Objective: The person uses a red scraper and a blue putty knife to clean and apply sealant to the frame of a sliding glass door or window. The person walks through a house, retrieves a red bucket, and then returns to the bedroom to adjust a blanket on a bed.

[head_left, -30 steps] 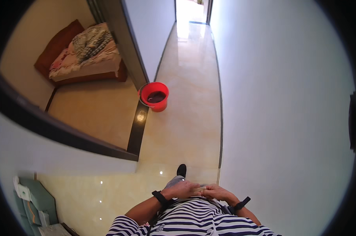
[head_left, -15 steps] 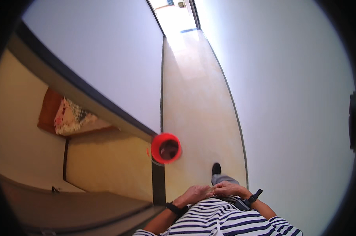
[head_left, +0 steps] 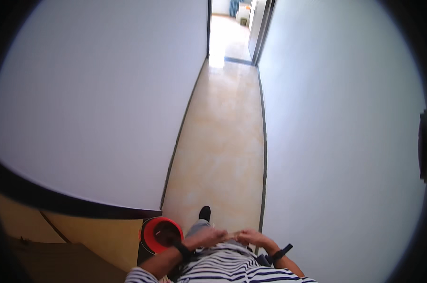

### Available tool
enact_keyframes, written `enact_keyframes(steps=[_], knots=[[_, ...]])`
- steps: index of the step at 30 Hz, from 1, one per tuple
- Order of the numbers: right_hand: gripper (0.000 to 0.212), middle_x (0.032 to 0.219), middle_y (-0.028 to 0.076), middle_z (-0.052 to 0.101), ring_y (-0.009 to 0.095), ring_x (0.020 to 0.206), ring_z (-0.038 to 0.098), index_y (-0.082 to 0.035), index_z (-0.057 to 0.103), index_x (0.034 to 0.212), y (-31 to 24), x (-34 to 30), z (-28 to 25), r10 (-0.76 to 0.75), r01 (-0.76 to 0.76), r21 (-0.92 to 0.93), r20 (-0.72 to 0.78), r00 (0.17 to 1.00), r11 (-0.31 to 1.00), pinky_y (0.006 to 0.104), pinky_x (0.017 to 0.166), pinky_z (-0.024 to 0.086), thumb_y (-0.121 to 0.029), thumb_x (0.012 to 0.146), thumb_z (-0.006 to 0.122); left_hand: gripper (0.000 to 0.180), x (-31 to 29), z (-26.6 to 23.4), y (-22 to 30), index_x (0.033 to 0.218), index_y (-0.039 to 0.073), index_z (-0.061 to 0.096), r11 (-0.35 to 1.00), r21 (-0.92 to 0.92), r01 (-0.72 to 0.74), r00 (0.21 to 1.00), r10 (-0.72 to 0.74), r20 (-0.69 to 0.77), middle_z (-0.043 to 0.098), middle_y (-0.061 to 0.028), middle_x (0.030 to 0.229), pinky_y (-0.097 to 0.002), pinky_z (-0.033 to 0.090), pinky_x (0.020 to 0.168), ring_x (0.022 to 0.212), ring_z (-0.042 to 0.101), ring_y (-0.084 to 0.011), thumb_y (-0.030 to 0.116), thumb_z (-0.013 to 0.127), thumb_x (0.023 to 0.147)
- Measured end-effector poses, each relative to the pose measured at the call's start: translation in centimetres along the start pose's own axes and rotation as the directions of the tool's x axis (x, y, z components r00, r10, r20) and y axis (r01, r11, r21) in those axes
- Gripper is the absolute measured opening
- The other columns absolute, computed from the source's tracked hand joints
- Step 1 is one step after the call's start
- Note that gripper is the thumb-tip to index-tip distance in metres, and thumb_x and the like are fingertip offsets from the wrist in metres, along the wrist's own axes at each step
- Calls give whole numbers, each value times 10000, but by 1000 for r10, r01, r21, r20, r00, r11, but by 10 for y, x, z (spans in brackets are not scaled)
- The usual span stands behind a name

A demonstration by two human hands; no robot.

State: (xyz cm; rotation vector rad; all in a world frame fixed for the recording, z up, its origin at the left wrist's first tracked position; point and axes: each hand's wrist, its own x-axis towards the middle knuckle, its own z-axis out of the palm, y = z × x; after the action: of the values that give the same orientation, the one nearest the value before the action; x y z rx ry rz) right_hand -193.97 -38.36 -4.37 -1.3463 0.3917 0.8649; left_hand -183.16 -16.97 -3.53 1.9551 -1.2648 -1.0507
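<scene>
In front of my waist, my left hand (head_left: 209, 237) and my right hand (head_left: 251, 237) are held close together, fingers closed. A small pale bit shows between the fingertips, too blurred to name. Dark bands circle both wrists. A red bucket (head_left: 149, 232) stands on the floor by the doorway at my left, beside my left forearm, with something dark inside it. Neither hand touches the bucket.
A narrow corridor with a glossy beige floor (head_left: 218, 141) runs ahead between a left wall (head_left: 95, 104) and a right wall (head_left: 336, 132). At its far end an open door (head_left: 257, 28) leads to a bright room. My dark shoe (head_left: 205, 212) is stepping forward.
I have walked forward and turned toward the corridor. The bucket now appears lower and further left, beside my left arm. My hands stay together at my waist, slightly further apart.
</scene>
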Motion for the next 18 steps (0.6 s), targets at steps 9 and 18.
enact_keyframes(steps=[9, 18], knots=[[212, 585, -46, 434, 66, 516, 357, -65, 547, 718, -77, 119, -222, -22, 48, 281, -96, 995, 959, 213, 477, 281, -211, 862, 495, 281, 263, -119, -79, 903, 77, 587, 992, 121, -37, 999, 41, -29, 592, -184, 707, -443, 447, 565, 658, 580, -371, 346, 518, 863], [257, 634, -33, 466, 73, 551, 376, -46, 616, 798, -263, 250, -444, -46, 45, 85, 6, 999, 995, 224, 503, 303, -259, 871, 493, 237, 461, -294, -163, 918, 66, 552, 991, -74, -108, 975, 92, -200, 568, -199, 671, -460, 420, 531, 612, 555, -391, 295, 501, 881]])
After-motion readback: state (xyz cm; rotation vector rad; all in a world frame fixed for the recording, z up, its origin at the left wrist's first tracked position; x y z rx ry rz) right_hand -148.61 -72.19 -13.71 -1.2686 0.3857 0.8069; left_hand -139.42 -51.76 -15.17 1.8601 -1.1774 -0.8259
